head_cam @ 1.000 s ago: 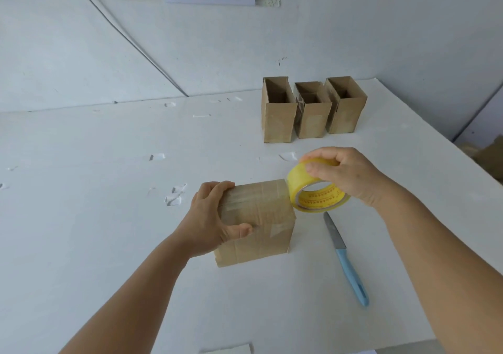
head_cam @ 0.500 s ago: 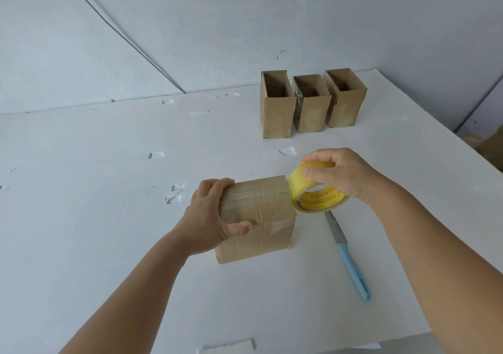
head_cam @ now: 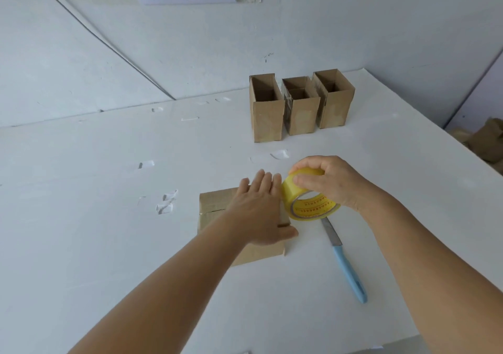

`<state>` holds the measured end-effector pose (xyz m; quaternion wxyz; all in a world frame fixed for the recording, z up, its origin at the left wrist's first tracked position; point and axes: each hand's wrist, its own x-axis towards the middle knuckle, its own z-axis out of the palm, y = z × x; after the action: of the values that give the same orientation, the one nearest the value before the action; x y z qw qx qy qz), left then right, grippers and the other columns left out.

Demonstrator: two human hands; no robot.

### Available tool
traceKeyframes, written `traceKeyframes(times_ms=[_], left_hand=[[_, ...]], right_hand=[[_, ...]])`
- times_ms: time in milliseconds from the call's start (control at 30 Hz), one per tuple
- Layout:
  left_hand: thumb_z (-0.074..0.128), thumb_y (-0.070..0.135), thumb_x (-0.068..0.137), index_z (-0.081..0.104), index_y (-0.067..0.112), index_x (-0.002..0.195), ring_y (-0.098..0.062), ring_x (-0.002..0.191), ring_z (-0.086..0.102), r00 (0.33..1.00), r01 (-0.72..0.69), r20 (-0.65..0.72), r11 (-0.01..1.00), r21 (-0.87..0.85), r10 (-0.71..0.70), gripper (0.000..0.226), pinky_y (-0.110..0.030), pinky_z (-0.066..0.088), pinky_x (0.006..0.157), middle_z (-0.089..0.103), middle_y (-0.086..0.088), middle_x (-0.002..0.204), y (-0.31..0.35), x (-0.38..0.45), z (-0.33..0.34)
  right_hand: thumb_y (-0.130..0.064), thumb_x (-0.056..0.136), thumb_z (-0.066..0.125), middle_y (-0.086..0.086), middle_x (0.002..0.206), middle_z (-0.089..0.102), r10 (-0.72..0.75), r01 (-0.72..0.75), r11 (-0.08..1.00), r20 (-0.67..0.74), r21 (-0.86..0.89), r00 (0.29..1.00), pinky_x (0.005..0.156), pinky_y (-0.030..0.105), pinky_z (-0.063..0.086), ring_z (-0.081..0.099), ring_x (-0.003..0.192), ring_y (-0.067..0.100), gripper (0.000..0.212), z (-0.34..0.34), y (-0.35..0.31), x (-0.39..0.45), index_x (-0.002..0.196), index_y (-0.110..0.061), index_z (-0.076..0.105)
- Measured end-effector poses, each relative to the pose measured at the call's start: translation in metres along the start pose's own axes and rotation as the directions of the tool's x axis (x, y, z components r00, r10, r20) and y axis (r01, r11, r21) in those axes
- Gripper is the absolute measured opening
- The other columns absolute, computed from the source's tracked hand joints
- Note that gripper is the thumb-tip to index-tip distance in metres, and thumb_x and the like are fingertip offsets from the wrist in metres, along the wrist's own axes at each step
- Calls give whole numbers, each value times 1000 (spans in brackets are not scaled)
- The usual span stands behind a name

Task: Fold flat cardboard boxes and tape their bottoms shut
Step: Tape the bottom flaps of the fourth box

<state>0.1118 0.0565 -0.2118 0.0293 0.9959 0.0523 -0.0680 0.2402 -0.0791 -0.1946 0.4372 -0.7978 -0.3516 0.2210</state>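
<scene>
A small brown cardboard box (head_cam: 212, 206) stands bottom-up on the white table (head_cam: 109, 245), near the middle. My left hand (head_cam: 258, 206) lies flat on top of it, fingers stretched out together, pressing down near its right edge. A yellow roll of clear tape (head_cam: 307, 204) is pinched in my right hand (head_cam: 326, 179) and held tilted against the box's right side. Much of the box top is hidden under my left hand.
Three folded open-topped boxes (head_cam: 299, 103) stand in a row at the back. A knife with a light blue handle (head_cam: 348, 269) lies right of the box. Scraps of tape (head_cam: 166, 204) dot the table. Brown cardboard (head_cam: 484, 141) lies off the table's right edge.
My left hand let go of the box's left side and moved onto its top, flat and spread toward the right edge. My right hand with the tape roll stayed at the right side.
</scene>
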Motion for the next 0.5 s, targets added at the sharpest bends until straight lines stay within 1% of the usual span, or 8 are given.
traceKeyframes(times_ms=[67, 100, 233, 300, 333, 367, 433, 500], left_hand=[[46, 71, 79, 0, 9, 151, -24, 142, 17, 995, -22, -94, 1000, 18, 24, 106, -40, 15, 113, 18, -4, 155, 0, 2, 3], [46, 72, 78, 2, 11, 152, -23, 138, 23, 991, -30, -130, 999, 14, 32, 105, -38, 17, 110, 22, -2, 152, -4, 1, 5], [44, 75, 76, 1, 18, 152, -19, 134, 24, 983, -58, -175, 998, 5, 58, 104, -34, 15, 109, 26, 2, 148, -11, -4, 12], [44, 75, 76, 0, 20, 152, -19, 134, 23, 983, -59, -177, 998, -8, 56, 103, -35, 14, 110, 24, 3, 149, -11, -4, 14], [43, 75, 77, 0, 20, 152, -18, 135, 22, 982, -57, -180, 998, -18, 53, 103, -35, 13, 111, 23, 3, 149, -11, -4, 15], [43, 75, 77, -1, 20, 152, -18, 135, 21, 982, -55, -181, 998, -20, 51, 102, -35, 13, 111, 22, 3, 150, -12, -4, 15], [41, 75, 78, -2, 20, 152, -18, 136, 19, 985, -60, -161, 998, -13, 57, 102, -35, 12, 112, 21, 2, 150, -12, -4, 15], [40, 75, 78, -3, 20, 152, -18, 136, 18, 986, -61, -155, 998, -14, 58, 102, -35, 11, 112, 20, 2, 150, -12, -4, 15]], right_hand=[[-54, 66, 61, -14, 92, 67, -1, 1, 1000, 9, -15, 1000, 79, 25, 49, 61, 89, 3, 23, -3, 3, -1, 88, -49, 67], [-55, 68, 60, -15, 94, 67, 0, 1, 1000, 31, -6, 1000, 80, 25, 49, 62, 89, 2, 24, -4, 6, -3, 90, -50, 66], [-42, 84, 58, -15, 95, 69, -41, 15, 980, 130, 200, 991, 80, 22, 47, 64, 88, 4, 22, -4, 21, -10, 102, -39, 70], [-38, 81, 62, -10, 92, 71, -28, -14, 960, 144, 281, 989, 76, 22, 49, 66, 87, 8, 23, -5, 24, -10, 102, -36, 71], [-39, 80, 63, -10, 93, 72, -11, -32, 962, 158, 270, 987, 76, 21, 49, 67, 87, 8, 23, -6, 26, -8, 101, -38, 72], [-40, 79, 65, -12, 95, 72, 13, -52, 976, 178, 213, 984, 79, 22, 50, 67, 90, 6, 21, -7, 28, -6, 99, -41, 71], [-43, 79, 67, -17, 106, 67, 104, -97, 994, 201, -43, 974, 91, 26, 47, 62, 100, 5, 18, -6, 37, -1, 97, -47, 69], [-48, 78, 65, -15, 118, 60, 199, -146, 956, 196, -255, 960, 98, 30, 42, 55, 109, 9, 18, 0, 44, 1, 96, -51, 65]])
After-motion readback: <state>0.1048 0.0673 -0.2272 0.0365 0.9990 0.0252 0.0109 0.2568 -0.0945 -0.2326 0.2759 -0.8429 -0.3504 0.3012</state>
